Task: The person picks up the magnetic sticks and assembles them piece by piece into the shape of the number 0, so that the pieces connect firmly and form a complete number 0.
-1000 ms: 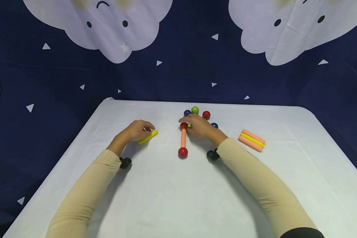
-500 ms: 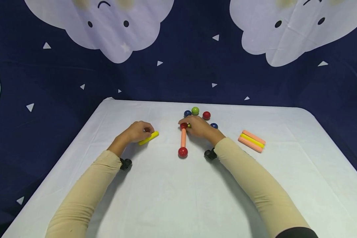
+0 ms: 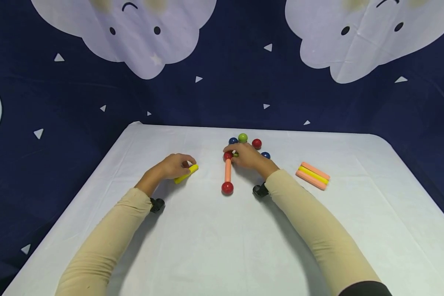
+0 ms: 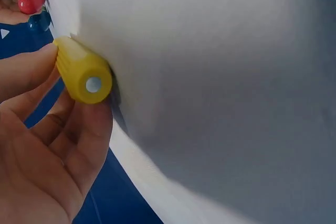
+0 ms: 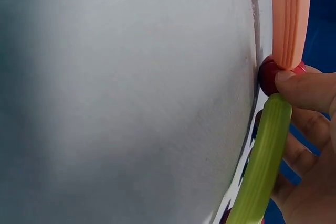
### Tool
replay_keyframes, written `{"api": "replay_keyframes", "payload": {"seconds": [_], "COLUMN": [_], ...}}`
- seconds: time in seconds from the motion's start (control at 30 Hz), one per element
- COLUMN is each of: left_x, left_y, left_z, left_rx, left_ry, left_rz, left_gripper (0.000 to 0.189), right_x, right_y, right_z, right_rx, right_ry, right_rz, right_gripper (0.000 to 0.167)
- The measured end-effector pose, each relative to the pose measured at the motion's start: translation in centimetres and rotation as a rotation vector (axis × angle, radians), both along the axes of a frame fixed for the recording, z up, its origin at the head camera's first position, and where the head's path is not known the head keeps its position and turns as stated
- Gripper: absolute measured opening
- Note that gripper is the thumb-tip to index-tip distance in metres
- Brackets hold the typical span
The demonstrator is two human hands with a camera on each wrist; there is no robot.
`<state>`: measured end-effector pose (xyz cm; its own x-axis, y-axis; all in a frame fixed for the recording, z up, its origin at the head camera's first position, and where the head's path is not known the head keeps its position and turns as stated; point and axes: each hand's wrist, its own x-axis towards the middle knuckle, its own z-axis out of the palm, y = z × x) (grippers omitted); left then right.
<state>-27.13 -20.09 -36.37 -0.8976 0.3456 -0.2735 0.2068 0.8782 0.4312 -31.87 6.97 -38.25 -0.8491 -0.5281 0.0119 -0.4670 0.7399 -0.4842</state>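
Note:
Thumb and fingers of my left hand (image 3: 173, 166) pinch a yellow ribbed rod (image 4: 79, 64), whose facing end shows a round silver tip. To its right, an orange rod (image 3: 227, 170) runs between a near red ball (image 3: 227, 188) and a far red ball (image 3: 227, 156). My right hand (image 3: 247, 157) grips the far ball, its thumb pressing on the ball between two rods. A green rod (image 5: 262, 156) meets that same ball in the right wrist view and lies mostly under the hand in the head view.
Beyond my right hand lie a green ball (image 3: 243, 137), a red ball (image 3: 257, 143) and blue balls (image 3: 233, 141), one partly behind the wrist. Two orange rods (image 3: 311, 180) and a yellow rod (image 3: 313, 174) lie side by side at right on the white table (image 3: 214, 246).
My left hand has shifted slightly right and toward me with the yellow rod. My right hand stays at the far red ball with only a tiny movement.

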Motion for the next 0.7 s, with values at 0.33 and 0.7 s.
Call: {"api": "replay_keyframes", "payload": {"seconds": [0.33,0.7], "left_x": [1.3,4.7], "left_y": [0.1,1.1], "left_z": [0.3,0.6], "left_rx": [-0.007,0.273], "left_ry": [-0.037,-0.055], "left_rz": [-0.013,0.098], "left_gripper": [0.044,0.041], "right_x": [-0.1,-0.3], "right_y": [-0.2,-0.2], "right_z": [-0.4,-0.3], "right_rx": [-0.005,-0.002], "right_ry": [0.004,0.004], "right_rz": [-0.023,-0.024], "right_gripper": [0.039,0.038]}}
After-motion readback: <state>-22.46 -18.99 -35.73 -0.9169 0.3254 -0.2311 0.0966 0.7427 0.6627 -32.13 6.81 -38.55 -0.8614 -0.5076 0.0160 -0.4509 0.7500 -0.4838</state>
